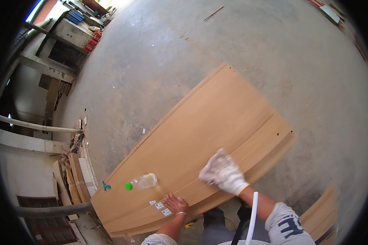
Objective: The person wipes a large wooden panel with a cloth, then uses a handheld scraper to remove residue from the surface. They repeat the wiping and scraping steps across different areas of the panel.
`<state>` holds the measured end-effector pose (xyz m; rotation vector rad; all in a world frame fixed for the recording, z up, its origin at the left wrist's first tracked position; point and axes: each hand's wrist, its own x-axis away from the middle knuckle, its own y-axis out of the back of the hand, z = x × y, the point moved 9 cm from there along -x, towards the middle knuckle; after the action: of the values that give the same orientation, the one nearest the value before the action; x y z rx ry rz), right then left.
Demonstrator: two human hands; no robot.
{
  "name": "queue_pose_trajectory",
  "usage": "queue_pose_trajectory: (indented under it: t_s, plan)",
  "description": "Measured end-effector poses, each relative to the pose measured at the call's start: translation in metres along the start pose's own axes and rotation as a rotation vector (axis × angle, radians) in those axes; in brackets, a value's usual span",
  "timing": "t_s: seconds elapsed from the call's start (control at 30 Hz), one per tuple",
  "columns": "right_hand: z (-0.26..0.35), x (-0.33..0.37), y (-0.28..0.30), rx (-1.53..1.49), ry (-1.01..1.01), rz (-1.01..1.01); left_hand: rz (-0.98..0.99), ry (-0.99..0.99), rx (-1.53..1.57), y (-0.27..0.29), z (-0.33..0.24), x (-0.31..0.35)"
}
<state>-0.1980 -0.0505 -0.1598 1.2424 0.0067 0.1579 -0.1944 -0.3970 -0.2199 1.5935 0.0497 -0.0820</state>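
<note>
Across the middle lies a long wood-coloured panel with a grooved strip along its near side. My bare left hand rests flat on it, fingers spread, beside several small white labels. My right hand wears a white glove with an orange cuff and presses a pale, crumpled rag on the panel, slightly blurred. To the left of my hands a clear plastic bottle with a green cap lies on its side on the panel. A small teal plastic piece sits at the panel's left edge.
Grey concrete floor surrounds the panel, with a thin stick far off. Cardboard and boards lean by the left wall. More wood-coloured panels stand at the lower right. A white tube hangs in front of me.
</note>
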Motion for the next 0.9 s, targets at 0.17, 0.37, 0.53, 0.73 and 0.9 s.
queue_pose_trajectory:
  t_s: [0.17, 0.37, 0.53, 0.73, 0.9]
  plan:
    - [-0.317, 0.076, 0.056, 0.280, -0.869, -0.277, 0.021, -0.052, -0.003, -0.003, -0.023, 0.001]
    - [0.077, 0.003, -0.039, -0.207, -0.020, 0.039, 0.070, 0.008, -0.016, -0.014, -0.007, -0.005]
    - [-0.098, 0.015, 0.027, 0.216, -0.358, -0.113, 0.035, -0.013, -0.080, 0.008, 0.006, -0.001]
    - [-0.203, 0.050, 0.041, 0.323, -0.718, -0.273, 0.000, -0.027, -0.046, 0.000, -0.012, -0.005]
    - [-0.095, 0.065, -0.028, 0.173, -0.427, 0.049, 0.011, -0.013, -0.048, 0.005, 0.003, -0.005]
